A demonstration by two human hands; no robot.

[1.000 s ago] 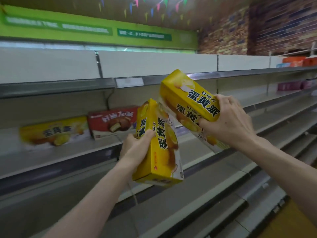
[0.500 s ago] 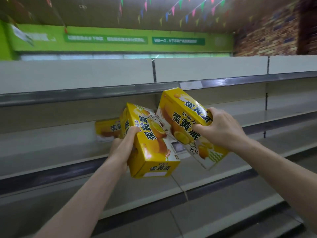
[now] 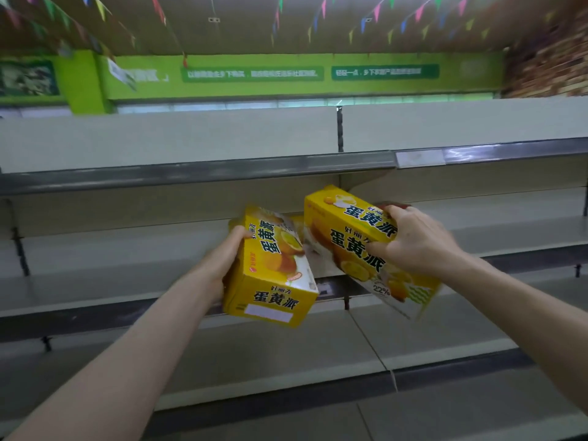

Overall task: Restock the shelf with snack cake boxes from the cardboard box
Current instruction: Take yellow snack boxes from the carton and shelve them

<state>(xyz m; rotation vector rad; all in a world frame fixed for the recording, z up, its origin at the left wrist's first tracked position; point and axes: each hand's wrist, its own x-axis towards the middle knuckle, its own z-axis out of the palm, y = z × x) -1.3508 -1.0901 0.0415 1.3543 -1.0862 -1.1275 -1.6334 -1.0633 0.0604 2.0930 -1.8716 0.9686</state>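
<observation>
My left hand (image 3: 222, 265) grips a yellow snack cake box (image 3: 273, 272) by its left side, its end panel tilted toward me. In my right hand (image 3: 413, 243) is a second yellow box (image 3: 356, 246), held from its upper right and slanting down to the right. Both boxes hover in front of the middle shelf (image 3: 127, 246) of the grey shelving. A red box (image 3: 393, 205) on that shelf peeks out behind my right hand. A sliver of a yellow box (image 3: 297, 222) shows between the two held ones. The cardboard box is out of view.
Grey metal shelves run across the whole view, an upper one (image 3: 191, 168) with a price label strip (image 3: 420, 157) and lower tiers (image 3: 286, 354) stepping toward me. A green wall banner (image 3: 286, 74) and coloured bunting hang above.
The view has swung left, so the shelved boxes now sit hidden behind the held ones. Both hands have carried their boxes closer to the middle shelf; the left box has tipped its end toward me.
</observation>
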